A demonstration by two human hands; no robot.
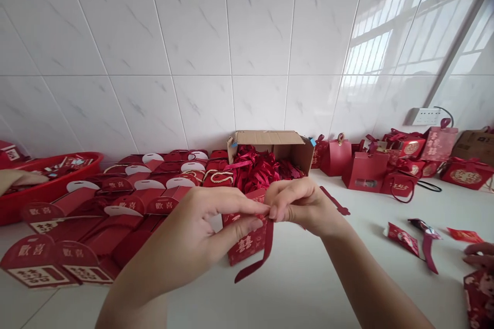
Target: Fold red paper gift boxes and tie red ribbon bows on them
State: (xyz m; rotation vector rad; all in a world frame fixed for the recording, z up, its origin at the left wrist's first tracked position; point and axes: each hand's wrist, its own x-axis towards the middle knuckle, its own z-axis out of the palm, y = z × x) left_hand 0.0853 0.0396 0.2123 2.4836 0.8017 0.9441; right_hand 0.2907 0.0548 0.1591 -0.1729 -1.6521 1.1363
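Both my hands meet above a red gift box (247,240) that stands upright on the white table and bears a pale double-happiness character. My left hand (218,223) is closed in a pinch, thumb and forefinger at the ribbon. My right hand (295,205) pinches the same dark red ribbon (266,249), its loose tail hanging down and curling left in front of the box. My fingers hide the top of the box and the spot where the ribbon is held.
Rows of red boxes (119,205) fill the left. Behind my hands, a cardboard carton (270,138) holds red ribbons. Finished-looking gift bags (366,169) stand back right, with wrapped sweets (403,239) nearer. A person's arm (19,179) reaches into a red basin (96,162); another hand (478,256) is far right.
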